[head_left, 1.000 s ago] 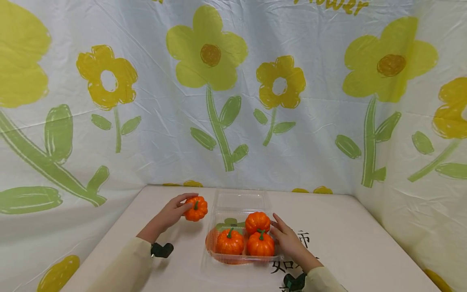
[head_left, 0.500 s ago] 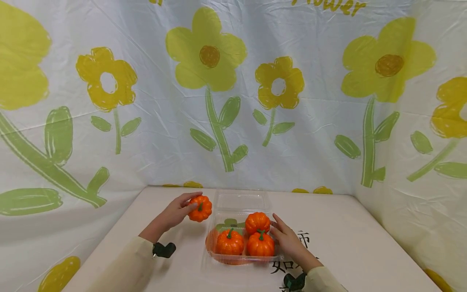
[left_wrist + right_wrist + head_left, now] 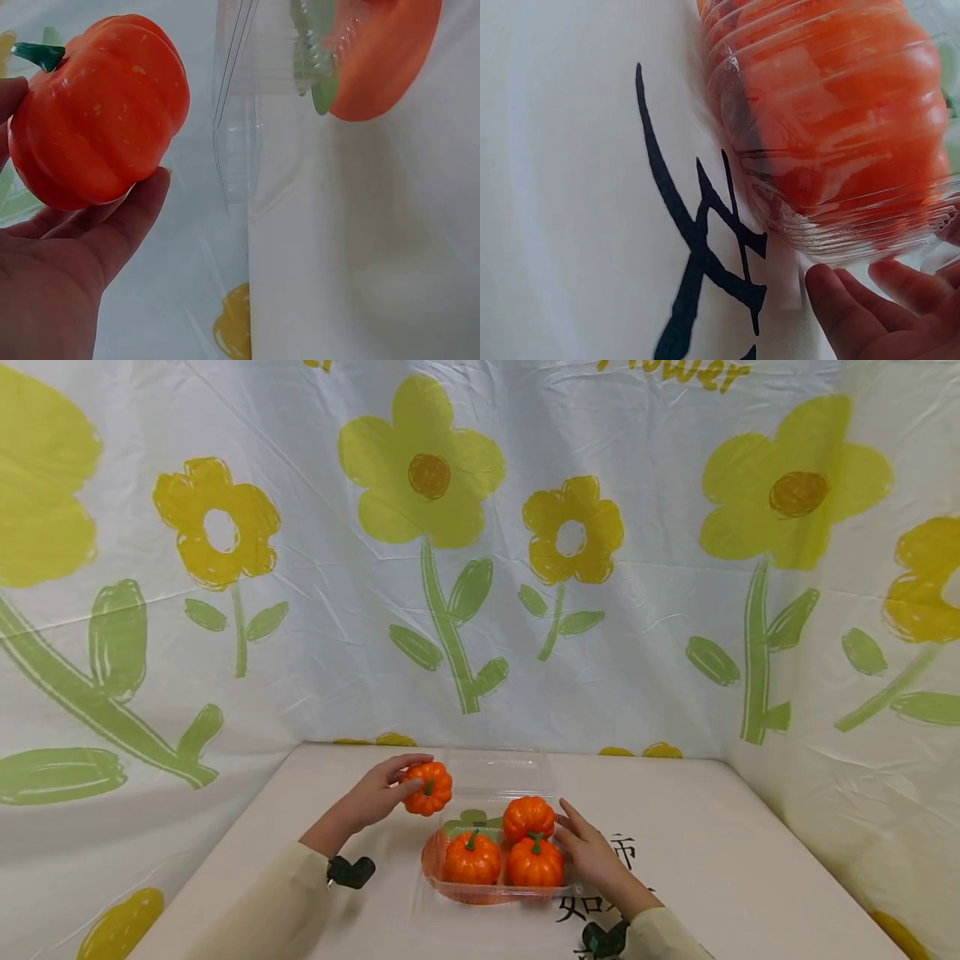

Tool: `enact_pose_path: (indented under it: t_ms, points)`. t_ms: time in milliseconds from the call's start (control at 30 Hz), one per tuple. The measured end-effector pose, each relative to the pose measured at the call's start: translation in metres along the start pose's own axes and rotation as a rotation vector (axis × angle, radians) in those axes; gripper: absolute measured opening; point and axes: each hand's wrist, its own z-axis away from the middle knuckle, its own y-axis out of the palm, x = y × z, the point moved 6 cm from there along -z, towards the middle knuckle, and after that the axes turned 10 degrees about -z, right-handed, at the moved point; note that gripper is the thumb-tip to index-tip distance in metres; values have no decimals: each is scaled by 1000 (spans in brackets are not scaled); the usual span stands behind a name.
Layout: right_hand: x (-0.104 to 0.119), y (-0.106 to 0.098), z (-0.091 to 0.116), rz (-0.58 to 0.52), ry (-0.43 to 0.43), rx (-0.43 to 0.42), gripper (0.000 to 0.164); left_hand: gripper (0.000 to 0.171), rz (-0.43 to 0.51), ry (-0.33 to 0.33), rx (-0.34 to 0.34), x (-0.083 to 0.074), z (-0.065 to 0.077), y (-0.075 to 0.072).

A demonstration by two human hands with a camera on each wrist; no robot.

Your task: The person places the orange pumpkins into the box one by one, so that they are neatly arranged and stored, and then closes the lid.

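In the head view my left hand (image 3: 382, 789) holds an orange toy pumpkin (image 3: 428, 788) with a green stem, raised beside the back left of a clear plastic clamshell box (image 3: 450, 887). The left wrist view shows the thumb and fingers around this pumpkin (image 3: 105, 112). Three similar pumpkins sit in the box: one at front left (image 3: 472, 860), one at front right (image 3: 536, 862), one at back right (image 3: 528, 819). My right hand (image 3: 596, 856) rests at the box's right side, and its fingertips (image 3: 829, 289) lie against or very near the ribbed wall (image 3: 832, 240).
The box's clear lid (image 3: 495, 774) lies folded back, away from me. Under the box, the pale table (image 3: 697, 860) bears an orange-and-green print (image 3: 472, 817), with black written characters (image 3: 576, 906) to its right. A flowered cloth (image 3: 637, 652) hangs behind and at both sides.
My left hand has carried its pumpkin to the right, closer to the box's back left. The right hand and the three pumpkins in the box have stayed in place.
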Motion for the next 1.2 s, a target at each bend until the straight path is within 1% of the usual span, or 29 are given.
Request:
enact_pose_path:
  t_ms: [100,200,367,433,567,700,867,1100,1200]
  points:
    - [0,0,0,3,1,-3,59,44,-4,-15,2,-3,-2,3]
    - [-1,0,0,3,1,-8,59,44,-17,-8,0,-8,-3,5]
    - [1,1,1,8,4,-12,59,42,-54,42,-1,-13,-6,8]
    - [3,1,2,10,4,-12,59,42,-47,60,7,-14,-7,11]
    - [4,2,3,3,5,-5,59,42,-44,73,24,-16,-10,15]
    - [3,3,3,-4,5,2,59,40,-72,80,19,-19,-11,19]
    - [2,3,3,4,9,-1,58,39,-80,110,45,-24,-14,27]
    - [3,2,4,2,5,-1,59,37,-185,185,46,-33,-18,35]
    - [4,2,4,4,2,-1,59,36,-233,203,49,-35,-19,38]
